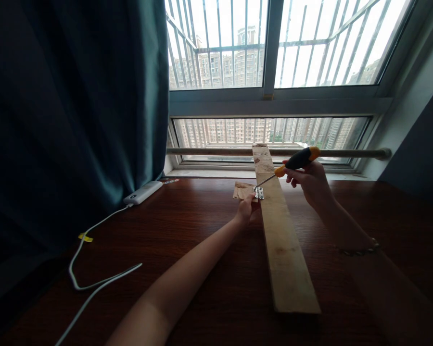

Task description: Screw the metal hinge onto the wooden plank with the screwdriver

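Observation:
My right hand [308, 185] is wrapped around a screwdriver [301, 158] with a black and yellow handle. Its thin shaft slants down to the left, and the tip meets a silver metal hinge [259, 192]. The hinge lies across the joint between a small wooden board [242, 190] and a long wooden plank [286, 250]. At the small board's near edge, my left hand [246, 210] grips it, with the thumb up against the hinge. The fingers under the board are mostly hidden.
Everything lies on a dark red-brown wooden surface [209, 259]. At left are a white power strip [143, 192], its white cable [94, 287] and a yellow tag [85, 237]. A dark blue curtain [130, 96] hangs there. A horizontal rail [216, 151] runs before the barred window, behind the plank's far end.

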{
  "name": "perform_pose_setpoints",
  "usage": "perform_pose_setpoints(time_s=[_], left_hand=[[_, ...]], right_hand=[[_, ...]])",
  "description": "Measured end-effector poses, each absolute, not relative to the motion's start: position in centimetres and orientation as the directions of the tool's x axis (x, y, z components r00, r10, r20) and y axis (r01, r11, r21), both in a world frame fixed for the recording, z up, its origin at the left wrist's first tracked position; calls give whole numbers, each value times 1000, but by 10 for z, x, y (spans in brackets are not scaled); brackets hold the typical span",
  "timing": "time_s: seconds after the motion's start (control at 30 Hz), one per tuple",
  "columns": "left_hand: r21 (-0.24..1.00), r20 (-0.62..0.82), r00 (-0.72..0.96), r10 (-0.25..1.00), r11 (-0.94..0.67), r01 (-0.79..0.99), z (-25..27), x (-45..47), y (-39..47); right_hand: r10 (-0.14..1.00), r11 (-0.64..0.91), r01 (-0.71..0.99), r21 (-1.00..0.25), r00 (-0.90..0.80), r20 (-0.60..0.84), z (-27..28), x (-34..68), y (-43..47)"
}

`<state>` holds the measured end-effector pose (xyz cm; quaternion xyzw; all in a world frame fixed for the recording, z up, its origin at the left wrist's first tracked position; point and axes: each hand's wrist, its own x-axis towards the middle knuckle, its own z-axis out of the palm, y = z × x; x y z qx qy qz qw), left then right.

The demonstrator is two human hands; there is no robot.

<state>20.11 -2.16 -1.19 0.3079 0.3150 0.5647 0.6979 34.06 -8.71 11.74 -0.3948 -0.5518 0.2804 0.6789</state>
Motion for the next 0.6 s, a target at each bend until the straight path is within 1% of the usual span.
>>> perform_pose_setpoints(time_s=[0.17,0.33,0.4,0.6], left_hand=[[783,-90,173,981,177,-596,-9,200,-24],[787,-87,158,984,165,-594,-10,200,-25],[790,-87,154,984,162,-591,-11,200,-23],[808,-97,133,986,156,-568,-13,200,-21]], right_hand=[[801,584,21,-811,149,580,116,337,-88],[789,601,37,-798,129,601,114,335,-85],[780,601,83,-795,157,605,112,335,-82],[715,567,215,-795,351,604,103,336,-77]])
